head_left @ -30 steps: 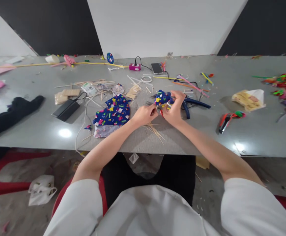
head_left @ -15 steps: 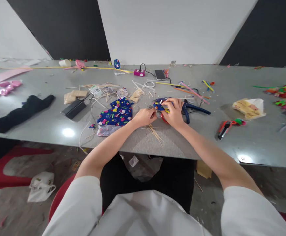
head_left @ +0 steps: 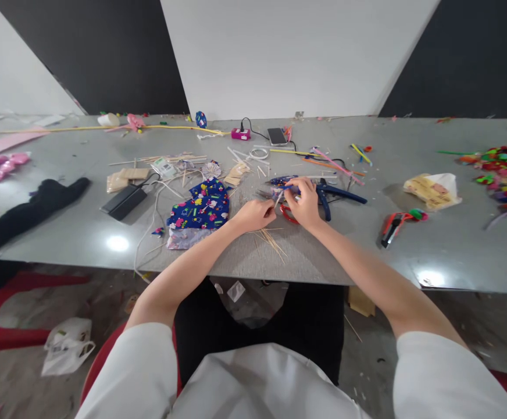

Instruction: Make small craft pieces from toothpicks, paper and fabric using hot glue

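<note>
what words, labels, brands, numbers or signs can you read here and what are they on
None can be read with certainty.
Magenta box: white patches, too small to make out.
Clear packet: pale and green marks, too blurred.
Yellow-and-white wrapper: print too blurred.
Blue patterned fabric: colourful motifs, too small to tell whether any are letters.

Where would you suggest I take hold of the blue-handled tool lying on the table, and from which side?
I'd grip the blue-handled tool by the handle reaching rightward, probably coming from the right. Its handles splay apart, so that one stands out separately, while the opposite end seems hidden behind the right hand.
</note>
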`<state>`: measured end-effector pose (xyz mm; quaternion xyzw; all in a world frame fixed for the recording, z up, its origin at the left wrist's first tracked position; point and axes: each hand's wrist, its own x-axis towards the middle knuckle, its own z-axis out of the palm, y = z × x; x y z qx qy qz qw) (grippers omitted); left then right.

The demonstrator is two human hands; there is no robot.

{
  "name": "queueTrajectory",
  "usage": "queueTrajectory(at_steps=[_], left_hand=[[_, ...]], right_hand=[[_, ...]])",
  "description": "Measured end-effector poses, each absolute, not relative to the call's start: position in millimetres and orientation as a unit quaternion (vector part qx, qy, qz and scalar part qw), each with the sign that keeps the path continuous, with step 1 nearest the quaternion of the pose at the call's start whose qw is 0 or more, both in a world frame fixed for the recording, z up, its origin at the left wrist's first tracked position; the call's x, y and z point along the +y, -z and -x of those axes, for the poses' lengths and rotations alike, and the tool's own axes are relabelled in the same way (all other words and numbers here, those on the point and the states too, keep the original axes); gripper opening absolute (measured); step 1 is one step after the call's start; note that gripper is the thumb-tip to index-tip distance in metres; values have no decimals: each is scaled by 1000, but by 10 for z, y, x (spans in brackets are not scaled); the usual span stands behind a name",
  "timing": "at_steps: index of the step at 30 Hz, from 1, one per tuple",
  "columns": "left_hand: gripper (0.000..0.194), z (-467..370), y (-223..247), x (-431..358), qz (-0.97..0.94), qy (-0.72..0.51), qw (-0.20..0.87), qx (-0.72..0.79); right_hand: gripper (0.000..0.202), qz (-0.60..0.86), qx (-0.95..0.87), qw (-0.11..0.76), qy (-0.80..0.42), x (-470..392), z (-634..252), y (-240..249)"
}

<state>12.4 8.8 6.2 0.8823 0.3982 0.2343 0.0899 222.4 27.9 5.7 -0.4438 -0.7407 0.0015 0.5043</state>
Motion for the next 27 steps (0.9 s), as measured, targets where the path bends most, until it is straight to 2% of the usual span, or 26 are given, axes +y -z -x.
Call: queueTrajectory(at_steps=[7,21,27], left_hand=[[20,-127,-102,56,-873,-234,109,413],[19,-174,-114,12,-851,-203,103,473],[21,-177,-105,30,-847,-216,131,467]], right_hand=[[11,455,-745,486,-44,275,-2214,-35],[9,449,-747,489,-49,282,-2209,13],[11,442,-742,499,-63,263,-2191,-17]])
